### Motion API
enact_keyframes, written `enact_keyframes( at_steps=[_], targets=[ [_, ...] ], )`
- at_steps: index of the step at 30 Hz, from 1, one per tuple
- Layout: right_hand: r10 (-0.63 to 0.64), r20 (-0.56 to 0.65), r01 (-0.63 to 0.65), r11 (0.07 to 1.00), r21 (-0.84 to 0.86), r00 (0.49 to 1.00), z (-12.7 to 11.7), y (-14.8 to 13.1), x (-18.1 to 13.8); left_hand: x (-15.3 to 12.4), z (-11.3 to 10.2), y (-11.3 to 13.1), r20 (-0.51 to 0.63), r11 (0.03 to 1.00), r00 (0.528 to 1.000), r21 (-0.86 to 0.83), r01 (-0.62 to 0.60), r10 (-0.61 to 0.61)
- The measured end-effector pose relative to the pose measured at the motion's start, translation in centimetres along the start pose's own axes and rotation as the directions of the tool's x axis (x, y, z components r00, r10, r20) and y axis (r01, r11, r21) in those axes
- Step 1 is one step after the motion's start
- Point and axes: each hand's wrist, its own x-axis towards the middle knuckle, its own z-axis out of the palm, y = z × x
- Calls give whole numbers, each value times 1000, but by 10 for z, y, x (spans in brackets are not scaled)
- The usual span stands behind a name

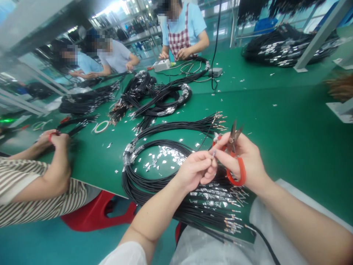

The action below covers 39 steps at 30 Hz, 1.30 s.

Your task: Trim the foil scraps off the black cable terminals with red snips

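Observation:
My left hand (196, 169) is closed in a pinch near the middle of the view, with a thin black cable (204, 139) running to it. Only a small tip shows between the fingertips. Held in my right hand (249, 158) are red-handled scissors (234, 141), their short blades pointing up and slightly apart. My right thumb and fingertip meet the left fingertips at that small tip. Under both hands lies a coiled bundle of black cables (154, 184), with silvery tape pieces and bare copper-coloured ends at its right side.
Scraps of silvery tape (162, 158) litter the green table (289, 136). More cable coils (165, 103) lie beyond, near a tape roll (101, 127). A co-worker's hands (56, 138) are at the left; others sit across. A large black bundle (286, 46) rests behind a metal post.

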Motion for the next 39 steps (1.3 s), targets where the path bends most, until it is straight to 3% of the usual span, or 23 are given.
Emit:
enact_keyframes(
  at_steps=[2, 4, 6, 10, 13, 16, 23, 25, 28, 30, 34, 39],
  targets=[
    [0, 45, 0, 1000, -4, 999, 0, 3, 1, 1, -2, 2, 90, 995, 992, -26, 95, -92],
    [-7, 58, 8, 1000, -13, 998, -1, 6, 3, 3, -3, 1, 36, 998, 997, 14, 68, -68],
    [-30, 26, 31, 998, -49, 999, -2, 8, 5, 4, -3, 0, -111, 995, 993, 92, -35, 45],
    [-92, -42, 81, 972, -219, 995, -2, 6, 5, 8, -3, -4, -317, 942, 899, 247, -227, 300],
    [-148, 7, 141, 927, -348, 989, -1, 3, 1, 8, -5, -5, -331, 897, 851, 322, -304, 408],
    [-168, 31, 167, 905, -391, 985, 1, 5, -1, 8, -6, -6, -288, 875, 854, 362, -321, 433],
    [-87, -4, 84, 975, -204, 996, -1, 18, 6, 3, -4, -5, -141, 906, 940, 342, -249, 311],
    [-70, -30, 62, 972, -225, 997, -1, 18, 7, 2, -5, -4, -104, 855, 914, 408, -321, 393],
    [-64, -18, 59, 979, -196, 998, 2, 11, 4, 1, -8, -1, -108, 677, 787, 588, -443, 608],
    [-37, 9, 38, 995, -94, 999, 7, 7, 0, 0, -10, 2, -71, 550, 719, 697, -460, 691],
    [76, 106, -94, 980, 174, 991, 18, 3, -7, -5, -8, 7, 18, 448, 706, 761, -469, 708],
    [137, 99, -155, 966, 207, 986, 28, 10, -12, -9, -1, 10, -132, 592, 742, 700, -400, 658]
  ],
)
